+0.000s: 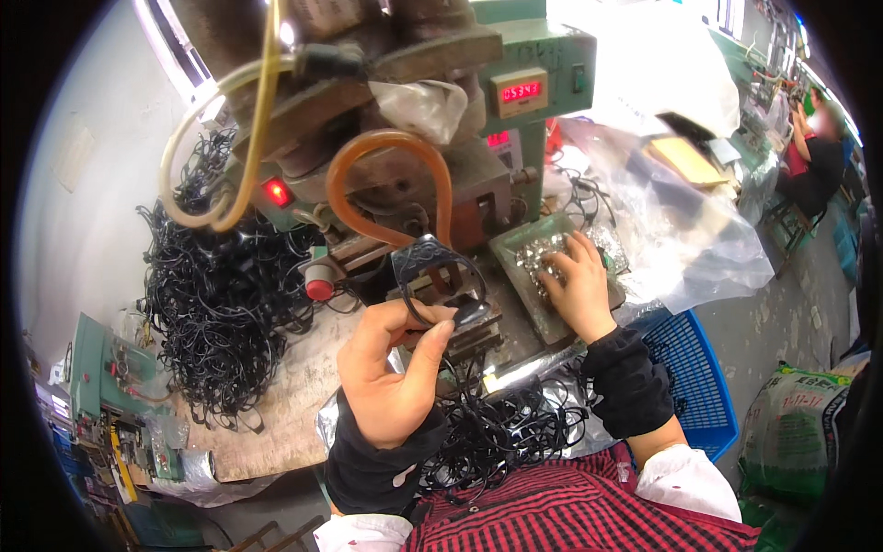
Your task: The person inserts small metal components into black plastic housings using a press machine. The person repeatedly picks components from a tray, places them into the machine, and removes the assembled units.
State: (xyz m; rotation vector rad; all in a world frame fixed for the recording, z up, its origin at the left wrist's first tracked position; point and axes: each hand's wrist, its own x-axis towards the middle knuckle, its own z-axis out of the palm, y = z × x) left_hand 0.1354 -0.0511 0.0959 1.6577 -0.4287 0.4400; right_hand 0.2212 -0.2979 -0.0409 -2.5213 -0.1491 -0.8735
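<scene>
Head cam: I've got the L hand [391, 382] pinching a looped blk band [425, 256] btwn thumb & fingers, just in front of the press [483, 189]. R hand [581, 283] is over the metal tray [544, 317], fingers curled down at small shiny bits [532, 253]; can't tell if it grips any. Tangled blk bands [216, 304] heap L of the press; blue basket [694, 377] sits near R forearm.

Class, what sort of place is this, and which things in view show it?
Probably a small factory workshop: a machine with a red digital display, a large heap of black looped straps, and a tray of small shiny pieces.
</scene>
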